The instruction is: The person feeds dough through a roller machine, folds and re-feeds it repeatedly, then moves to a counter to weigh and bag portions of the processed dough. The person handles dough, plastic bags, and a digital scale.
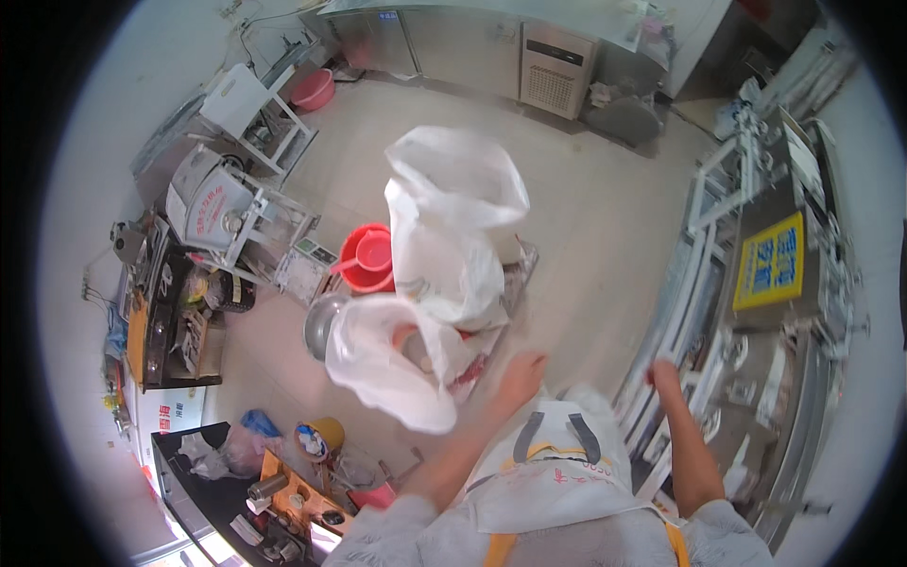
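My left hand (523, 377) hangs in front of the white apron (553, 453), its fingers curled, with nothing seen in it. Near it on the left stands an open white woven sack (397, 361) with a folded-down rim. Behind that rise more white sacks (453, 262), the rear one (460, 166) with its mouth open. My right hand (662, 371) is out to the right beside a white metal frame, blurred and loosely curled; whether it touches the frame is unclear. A red plastic basin (367, 280) holding a pink dipper (373, 251) stands left of the sacks, near a metal bowl (324, 326).
A floor scale (306, 269) and a white-framed machine (216, 205) stand at left. A black counter (205, 482) and a yellow bucket (326, 434) are lower left. Steel machinery (772, 340) lines the right. A steel refrigerated counter (468, 53) spans the back, a pink basin (312, 90) near it.
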Demonstrator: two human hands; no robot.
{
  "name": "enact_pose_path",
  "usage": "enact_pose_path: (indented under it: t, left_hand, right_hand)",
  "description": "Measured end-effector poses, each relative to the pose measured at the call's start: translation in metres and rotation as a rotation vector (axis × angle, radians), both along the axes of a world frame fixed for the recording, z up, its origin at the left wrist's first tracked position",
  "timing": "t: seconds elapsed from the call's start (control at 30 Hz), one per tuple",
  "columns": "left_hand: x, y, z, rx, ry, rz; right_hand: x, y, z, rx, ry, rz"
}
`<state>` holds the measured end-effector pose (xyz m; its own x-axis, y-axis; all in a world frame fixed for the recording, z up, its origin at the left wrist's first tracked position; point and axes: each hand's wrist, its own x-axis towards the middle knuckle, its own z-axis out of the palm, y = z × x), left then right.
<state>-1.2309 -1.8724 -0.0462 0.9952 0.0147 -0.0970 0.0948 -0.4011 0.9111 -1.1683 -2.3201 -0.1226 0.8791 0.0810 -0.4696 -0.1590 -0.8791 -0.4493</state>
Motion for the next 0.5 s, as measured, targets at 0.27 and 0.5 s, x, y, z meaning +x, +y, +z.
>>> enact_pose_path:
  t: [0.27,0.5]
  left_hand:
    - [0.402,0.056,0.032,0.121,-0.093,0.08]
    - [0.494,0.173,0.01,-0.012,0.52,0.351]
  right_hand:
    - [0.317,0.031,0.025,0.291,0.291,-0.737]
    - [0.896,0.359,0.103,0.456,-0.107,0.297]
